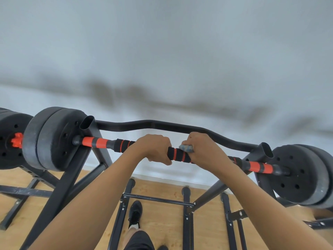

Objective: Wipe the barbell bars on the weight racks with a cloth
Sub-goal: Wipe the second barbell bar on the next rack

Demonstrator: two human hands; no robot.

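Your left hand point(155, 148) is gripping the bar point(178, 155), right hand point(203, 147) is squeezing the cloth point(186, 148) onto it; pushing hard could be rolling it off the rack point(59, 186).

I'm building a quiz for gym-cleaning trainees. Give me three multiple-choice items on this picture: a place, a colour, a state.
1. Where is the cloth? A) in a bucket B) in the right hand, against the barbell bar C) over a shoulder
2. What colour are the bar's stripes? A) green B) white C) orange
3. What is the left hand doing? A) gripping the bar B) hanging at the side C) waving
Answers: 1 B, the cloth is bunched under the right fingers on the bar; 2 C, orange bands ring the black bar; 3 A, its fingers curl round the bar.
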